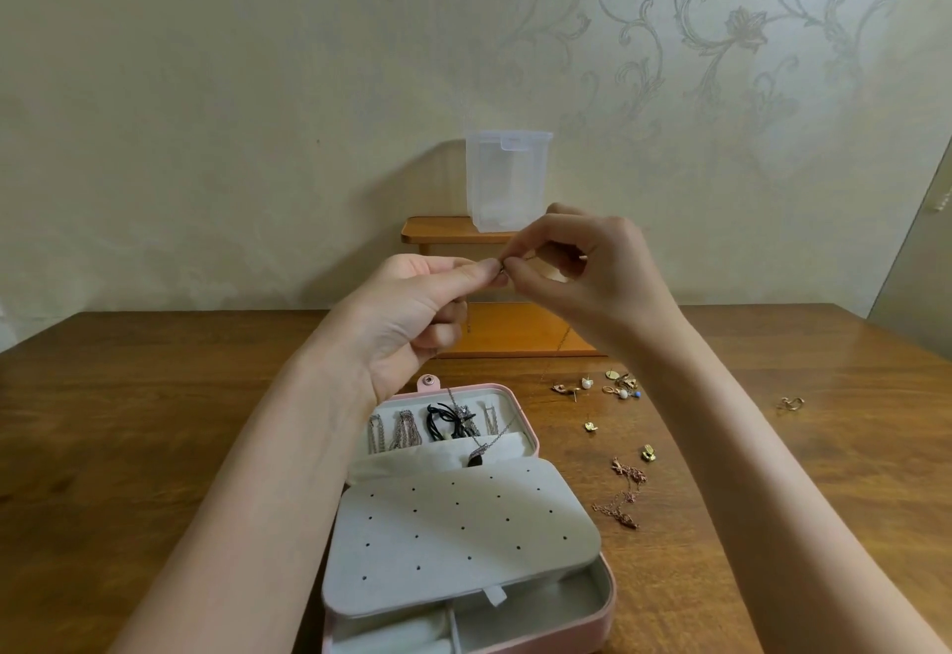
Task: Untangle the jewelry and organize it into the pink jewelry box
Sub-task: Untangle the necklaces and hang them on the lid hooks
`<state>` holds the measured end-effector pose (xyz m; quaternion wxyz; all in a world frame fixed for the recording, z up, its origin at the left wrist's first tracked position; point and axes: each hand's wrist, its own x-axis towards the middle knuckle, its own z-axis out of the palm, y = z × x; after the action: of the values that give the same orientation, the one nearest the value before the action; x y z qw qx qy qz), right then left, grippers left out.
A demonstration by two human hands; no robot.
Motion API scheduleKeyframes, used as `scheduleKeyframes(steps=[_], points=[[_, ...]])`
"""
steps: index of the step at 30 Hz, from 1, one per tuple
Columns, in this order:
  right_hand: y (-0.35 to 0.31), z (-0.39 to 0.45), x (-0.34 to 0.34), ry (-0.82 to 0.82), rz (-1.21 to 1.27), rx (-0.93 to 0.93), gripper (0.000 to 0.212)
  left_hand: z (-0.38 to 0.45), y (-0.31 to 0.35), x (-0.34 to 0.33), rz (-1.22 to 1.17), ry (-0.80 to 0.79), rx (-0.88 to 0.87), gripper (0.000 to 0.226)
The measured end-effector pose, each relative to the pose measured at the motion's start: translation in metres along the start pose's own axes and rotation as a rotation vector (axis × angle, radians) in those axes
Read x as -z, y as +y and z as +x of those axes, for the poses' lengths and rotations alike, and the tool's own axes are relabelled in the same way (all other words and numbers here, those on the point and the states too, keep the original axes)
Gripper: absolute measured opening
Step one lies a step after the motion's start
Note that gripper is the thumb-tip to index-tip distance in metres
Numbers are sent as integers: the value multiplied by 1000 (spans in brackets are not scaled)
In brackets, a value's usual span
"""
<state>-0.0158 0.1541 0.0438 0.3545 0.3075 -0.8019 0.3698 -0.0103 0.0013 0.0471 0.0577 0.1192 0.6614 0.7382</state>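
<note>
Open pink jewelry box (608, 617) holds chains (394, 429) in its lid.

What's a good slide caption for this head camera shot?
Both hands, left hand and right hand, pinch a thin chain above the open pink jewelry box.

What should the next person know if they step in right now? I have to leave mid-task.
Left hand and right hand: both raised, each pinching the thin chain near its clasp; keep that grip.
Pink jewelry box open in front. Done: several chains and a black piece sit in the lid.
Left: the perforated earring panel is bare; loose earrings and a tangled rose-gold chain lie on the table to the right.
</note>
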Motion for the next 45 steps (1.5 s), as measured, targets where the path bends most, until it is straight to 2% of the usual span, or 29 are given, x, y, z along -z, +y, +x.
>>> scheduleKeyframes(steps=[9,15,21,32,45], points=[[2,0,2,-10,103,-13,7,0,0,3,74,61,-34,14],[4,0,3,37,178,-14,4,-3,6,5,32,53,-74,10],[4,0,6,-56,208,-23,4,-2,4,4,99,98,-69,8],[0,0,9,-167,393,-66,30,-2,3,3,55,39,-46,10],[-2,-1,11,-173,474,-152,32,-3,3,5,70,-6,-38,9]])
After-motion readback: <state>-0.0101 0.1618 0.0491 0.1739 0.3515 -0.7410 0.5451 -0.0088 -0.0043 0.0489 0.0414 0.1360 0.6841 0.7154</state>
